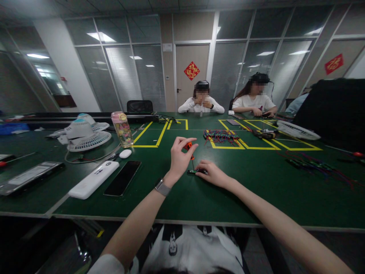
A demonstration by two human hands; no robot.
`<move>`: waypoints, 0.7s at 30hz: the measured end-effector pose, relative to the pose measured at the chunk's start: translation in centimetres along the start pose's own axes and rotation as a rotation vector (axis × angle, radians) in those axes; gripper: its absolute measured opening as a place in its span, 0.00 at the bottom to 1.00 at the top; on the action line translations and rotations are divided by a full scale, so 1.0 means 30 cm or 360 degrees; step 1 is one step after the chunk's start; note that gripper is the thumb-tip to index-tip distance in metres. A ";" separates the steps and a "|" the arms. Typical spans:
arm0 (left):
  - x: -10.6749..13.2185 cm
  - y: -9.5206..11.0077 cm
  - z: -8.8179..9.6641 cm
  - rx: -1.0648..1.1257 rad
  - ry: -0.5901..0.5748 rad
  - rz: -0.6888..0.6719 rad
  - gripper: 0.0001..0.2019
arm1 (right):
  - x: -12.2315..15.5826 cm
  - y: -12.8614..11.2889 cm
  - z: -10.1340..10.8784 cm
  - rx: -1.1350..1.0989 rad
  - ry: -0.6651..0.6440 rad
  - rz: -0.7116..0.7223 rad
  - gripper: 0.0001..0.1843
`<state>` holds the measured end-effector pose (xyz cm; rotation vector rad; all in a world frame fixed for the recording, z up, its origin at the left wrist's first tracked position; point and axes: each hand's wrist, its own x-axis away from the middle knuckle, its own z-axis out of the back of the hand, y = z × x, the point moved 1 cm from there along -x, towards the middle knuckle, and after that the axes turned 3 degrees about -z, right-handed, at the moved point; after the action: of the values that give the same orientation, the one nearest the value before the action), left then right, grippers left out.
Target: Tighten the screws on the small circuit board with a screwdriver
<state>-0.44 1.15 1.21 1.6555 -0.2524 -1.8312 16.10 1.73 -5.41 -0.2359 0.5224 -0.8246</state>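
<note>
My left hand (181, 154) is closed around the orange-and-black handle of a screwdriver (193, 156). The screwdriver stands nearly upright, its thin shaft pointing down at a small green circuit board (192, 172) on the table. Whether the tip touches the board is too small to tell. With its fingers bent over the board's right end, my right hand (211, 173) presses it against the green tabletop. Part of the board is hidden under those fingers.
Left of my arms lie a black phone (122, 179), a white power bank (94, 179) and a white earbud case (125, 153). A drink bottle (122, 129) stands behind them, near white fans (85, 133). Wired boards (221, 137) lie beyond my right hand. Two people sit opposite.
</note>
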 end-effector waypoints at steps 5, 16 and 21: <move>0.000 -0.011 -0.008 0.0199 -0.0112 0.0033 0.15 | 0.000 0.003 0.000 -0.0008 -0.0011 -0.0003 0.06; -0.001 0.001 -0.003 0.0124 -0.0122 -0.0023 0.13 | -0.001 0.020 -0.003 -0.0082 0.0003 -0.0007 0.06; -0.001 -0.006 -0.006 0.0226 -0.0140 0.0023 0.14 | -0.001 0.020 -0.002 -0.0091 0.0001 0.0006 0.06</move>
<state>-0.33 1.37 1.10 1.6648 -0.4404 -1.9162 16.43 2.14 -5.70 -0.2872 0.5470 -0.8070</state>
